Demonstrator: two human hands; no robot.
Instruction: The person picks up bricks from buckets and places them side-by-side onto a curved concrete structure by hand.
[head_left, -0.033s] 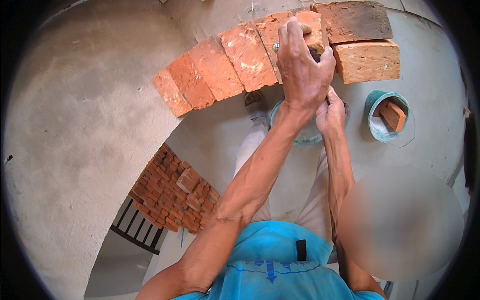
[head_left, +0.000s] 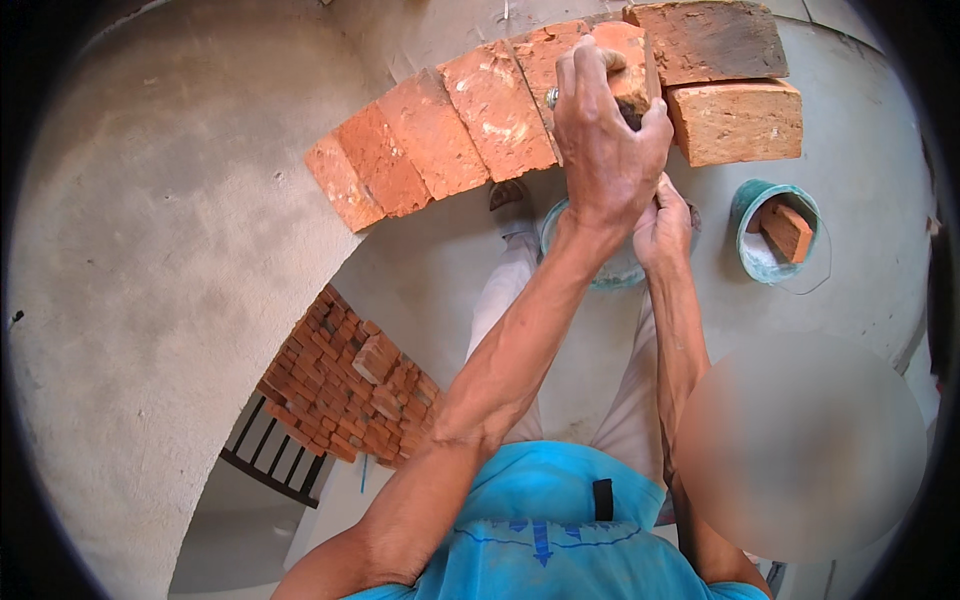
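Bricks of orange-red clay (head_left: 495,110), set side by side in a curved row, spanned the upper part of the head view and adjoined a rough grey plastered surface (head_left: 170,200) on the left. Near the row's right end, the person's left hand (head_left: 605,140) was clasped on an orange-red rectangular clay brick (head_left: 622,42), fingers bent over its face, thumb near its lower end. This unit sat between the row and two others: a dark-faced red brick (head_left: 710,42) and, below that, a pale orange brick (head_left: 735,122). The person's right hand (head_left: 662,230) was raised beneath the row, partly hidden behind the left wrist; from where I stood, I could not tell what it held, if anything. A round teal tub (head_left: 612,285) stood below the hands, partly covered. To its right, a teal bucket (head_left: 750,194) contained a brick piece (head_left: 790,234). A stack of red bricks (head_left: 340,375) lay at lower left, near a dark barred railing (head_left: 275,450).
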